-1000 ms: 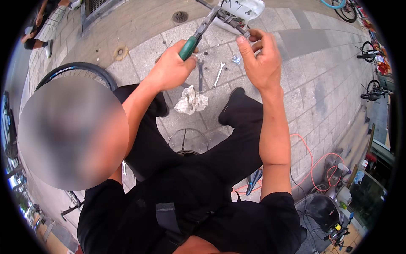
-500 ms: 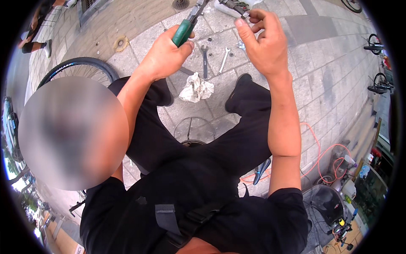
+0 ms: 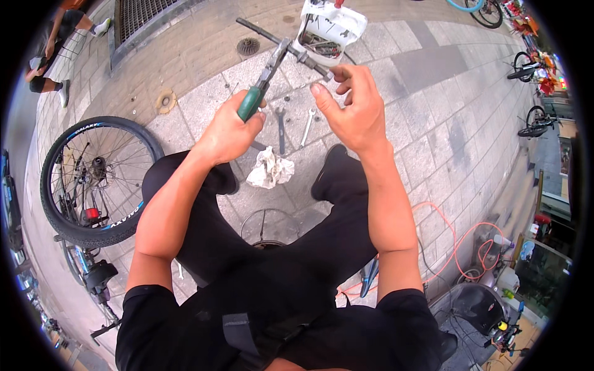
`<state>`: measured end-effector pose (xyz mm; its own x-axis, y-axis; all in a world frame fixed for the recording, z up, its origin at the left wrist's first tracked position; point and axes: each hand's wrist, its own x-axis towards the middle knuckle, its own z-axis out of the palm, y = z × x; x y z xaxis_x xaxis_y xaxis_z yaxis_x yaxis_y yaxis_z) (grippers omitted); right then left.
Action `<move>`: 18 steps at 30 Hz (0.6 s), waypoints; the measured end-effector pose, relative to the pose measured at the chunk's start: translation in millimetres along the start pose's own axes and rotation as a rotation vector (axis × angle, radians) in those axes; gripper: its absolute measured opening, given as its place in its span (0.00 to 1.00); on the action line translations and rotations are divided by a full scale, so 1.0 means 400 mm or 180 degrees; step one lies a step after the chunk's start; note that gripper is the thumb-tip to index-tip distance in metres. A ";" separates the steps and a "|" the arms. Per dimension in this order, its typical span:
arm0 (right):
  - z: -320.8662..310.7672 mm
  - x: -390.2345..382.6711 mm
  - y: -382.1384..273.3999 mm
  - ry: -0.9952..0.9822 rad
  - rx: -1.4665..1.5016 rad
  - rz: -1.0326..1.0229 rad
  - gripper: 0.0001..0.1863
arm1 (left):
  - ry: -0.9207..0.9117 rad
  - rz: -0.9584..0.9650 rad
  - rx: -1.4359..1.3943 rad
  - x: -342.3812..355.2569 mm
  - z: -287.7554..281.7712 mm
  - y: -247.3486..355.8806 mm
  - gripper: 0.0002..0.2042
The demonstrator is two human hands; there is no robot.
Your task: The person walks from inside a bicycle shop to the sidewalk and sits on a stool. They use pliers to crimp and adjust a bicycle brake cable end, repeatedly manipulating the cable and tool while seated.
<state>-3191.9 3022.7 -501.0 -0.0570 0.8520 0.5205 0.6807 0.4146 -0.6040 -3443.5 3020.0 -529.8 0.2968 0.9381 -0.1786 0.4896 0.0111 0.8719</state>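
Note:
My left hand (image 3: pixel 226 132) is wrapped round the green handle of a pair of pliers (image 3: pixel 250 102). The pliers' metal jaws grip a long threaded axle (image 3: pixel 260 29) that slants across in front of me. At the axle's near right end is a nut (image 3: pixel 327 76). My right hand (image 3: pixel 356 111) has its thumb and forefinger on either side of that nut, the other fingers curled. Below the hands, two wrenches, a dark one (image 3: pixel 281 131) and a bright one (image 3: pixel 307 127), lie on the paving beside a crumpled white rag (image 3: pixel 270 168).
A cut-open white plastic jug (image 3: pixel 346 25) holds metal parts beyond the axle. A cog cassette (image 3: pixel 248 46) and a tan ring (image 3: pixel 166 102) lie on the pavement. At left is a bicycle wheel (image 3: pixel 52 207); at right, an orange hose (image 3: pixel 455 238). Someone's leg (image 3: pixel 49 85) shows far left.
My view has shifted, so hands, pliers and axle appear lower and further left, with the jug and wheel more fully visible. Both hands keep much the same pose.

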 end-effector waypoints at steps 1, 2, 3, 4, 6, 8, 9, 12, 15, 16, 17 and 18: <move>0.001 0.000 0.012 0.0009 -0.0097 -0.0175 0.15 | -0.0018 0.0050 0.0028 0.000 0.002 0.001 0.14; 0.001 -0.001 0.027 0.0017 -0.0191 -0.0348 0.14 | -0.0034 0.0048 0.0067 -0.002 0.001 0.008 0.13; 0.005 -0.010 0.046 0.0030 -0.0292 -0.0490 0.14 | -0.0048 0.0043 0.0032 -0.001 0.005 0.008 0.13; 0.017 -0.017 0.061 -0.0014 -0.0009 -0.0346 0.15 | -0.0055 0.0042 -0.0005 -0.001 0.006 0.008 0.13; 0.030 -0.031 0.075 -0.0979 0.3545 0.1899 0.19 | -0.0058 0.0048 0.0011 -0.004 0.007 0.006 0.14; 0.031 -0.027 0.072 -0.1346 0.4657 0.3004 0.24 | -0.0050 0.0066 0.0113 -0.007 0.006 0.000 0.14; 0.034 -0.021 0.058 -0.1224 0.4021 0.2951 0.26 | -0.0013 0.0095 0.0064 -0.009 0.005 -0.003 0.14; 0.011 -0.005 0.021 -0.0868 0.2019 0.2061 0.23 | 0.0026 0.0066 -0.0038 -0.008 0.000 -0.004 0.13; 0.002 -0.006 -0.003 0.0077 0.0053 0.0073 0.15 | -0.0093 -0.0140 -0.0087 -0.005 -0.005 0.008 0.13; -0.001 -0.013 0.017 0.0070 -0.0069 -0.0151 0.13 | -0.0142 -0.0169 -0.0130 -0.007 -0.005 0.019 0.13; 0.003 -0.014 0.030 0.0023 0.0018 -0.0119 0.12 | -0.0193 -0.0197 -0.0172 -0.006 -0.003 0.026 0.13; 0.012 -0.018 0.037 -0.0023 0.0118 -0.0068 0.13 | -0.0141 -0.0131 -0.0113 -0.007 0.000 0.019 0.13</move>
<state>-3184.9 3024.4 -516.5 -0.0764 0.8450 0.5292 0.6517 0.4440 -0.6149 -3440.7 3017.5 -522.5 0.3136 0.9203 -0.2339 0.4730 0.0622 0.8789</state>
